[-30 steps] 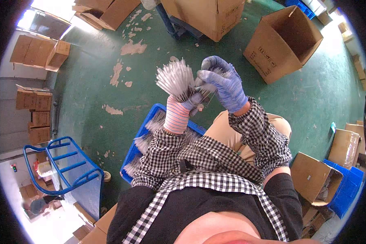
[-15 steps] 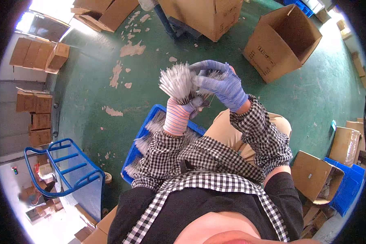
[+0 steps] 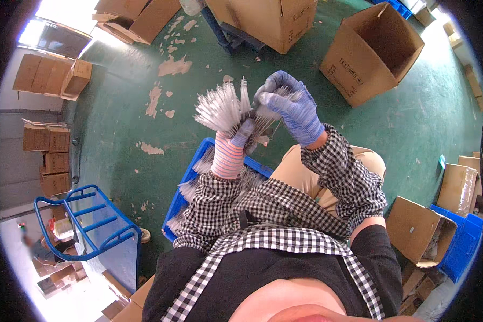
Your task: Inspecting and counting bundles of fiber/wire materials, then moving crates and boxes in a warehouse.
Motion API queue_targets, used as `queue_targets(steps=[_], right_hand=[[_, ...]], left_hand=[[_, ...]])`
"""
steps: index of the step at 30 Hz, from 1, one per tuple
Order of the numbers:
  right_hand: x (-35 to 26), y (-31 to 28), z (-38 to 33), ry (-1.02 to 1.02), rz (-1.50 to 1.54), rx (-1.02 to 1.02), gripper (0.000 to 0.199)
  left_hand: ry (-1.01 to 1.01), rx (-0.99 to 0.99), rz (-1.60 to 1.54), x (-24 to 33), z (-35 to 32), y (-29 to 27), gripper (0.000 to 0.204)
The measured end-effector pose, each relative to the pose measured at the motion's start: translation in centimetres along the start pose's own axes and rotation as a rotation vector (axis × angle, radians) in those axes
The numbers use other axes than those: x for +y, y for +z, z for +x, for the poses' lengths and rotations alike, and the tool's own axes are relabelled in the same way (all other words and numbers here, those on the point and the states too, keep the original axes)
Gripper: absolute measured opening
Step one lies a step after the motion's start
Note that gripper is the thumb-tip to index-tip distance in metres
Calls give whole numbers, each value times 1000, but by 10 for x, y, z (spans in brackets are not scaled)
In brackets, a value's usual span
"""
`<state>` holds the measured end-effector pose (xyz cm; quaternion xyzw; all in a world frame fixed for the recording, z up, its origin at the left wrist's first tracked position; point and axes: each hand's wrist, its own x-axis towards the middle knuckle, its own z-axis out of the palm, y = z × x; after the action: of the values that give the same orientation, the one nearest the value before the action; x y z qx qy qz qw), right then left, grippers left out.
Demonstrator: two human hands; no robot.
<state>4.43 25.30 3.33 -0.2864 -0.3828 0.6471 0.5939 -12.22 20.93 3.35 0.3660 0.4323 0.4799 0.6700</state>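
My left hand [image 3: 232, 153], in a pink-and-white striped glove with grey fingers, is closed round the lower part of a fanned bundle of thin white-bristled wire brushes [image 3: 217, 110]. One or two of them stand a little apart on the bundle's right side. Close beside it, my right hand [image 3: 300, 118], in a blue glove with greyish fingertips, is closed on a smaller bunch of similar brushes [image 3: 271, 112]. Their wire stems slant down toward the left fingers. Below my left forearm is a blue crate [image 3: 186, 177] with more brushes [image 3: 188, 190] lying in it, partly hidden by my sleeve.
An open cardboard box [image 3: 349, 67] stands on the green floor at the far right, and another carton [image 3: 257, 21] rests on a cart ahead. A blue tubular-framed trolley [image 3: 99, 214] is at my left. At the right are an open carton [image 3: 413, 228] and a blue bin [image 3: 461, 244].
The left hand and its bundle have shifted slightly left, and the brushes have fanned out more. The right fingers have drawn away from the bundle, leaving a gap between the two bunches.
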Motion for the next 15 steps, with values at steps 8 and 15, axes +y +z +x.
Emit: queue_targets(steps=[8, 15], right_hand=[[-10, 3, -3, -19, -226, -60, 47], [-7, 0, -3, -56, -289, -61, 50]], left_hand=[[-31, -79, 11, -4, 3, -8, 34], [-2, -91, -16, -8, 2, -3, 43]])
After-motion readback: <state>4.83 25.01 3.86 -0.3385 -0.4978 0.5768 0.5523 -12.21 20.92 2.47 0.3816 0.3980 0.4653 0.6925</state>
